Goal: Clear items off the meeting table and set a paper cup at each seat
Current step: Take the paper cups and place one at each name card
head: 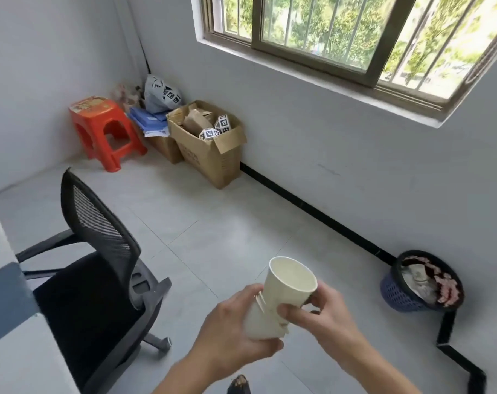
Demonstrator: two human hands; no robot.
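Gripping the stack of paper cups (pixel 262 319) by its base with the left hand (pixel 230 331), pinching the top cup (pixel 284 291) with the right hand (pixel 326 311), mid-air over the floor (pixel 227 223) beside the chair (pixel 99 280). Twist gently while pulling, freeing only one for the desk (pixel 11 354).

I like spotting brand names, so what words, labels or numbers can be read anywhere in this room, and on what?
No text here reads clearly.
Cardboard box: dark print on its side, too blurred to read.
Red stool: printed design on its top, too blurred to read.
Cubes in the box and the grey bag: black-and-white square patterns, not words.
Paper cups: plain, no print showing.
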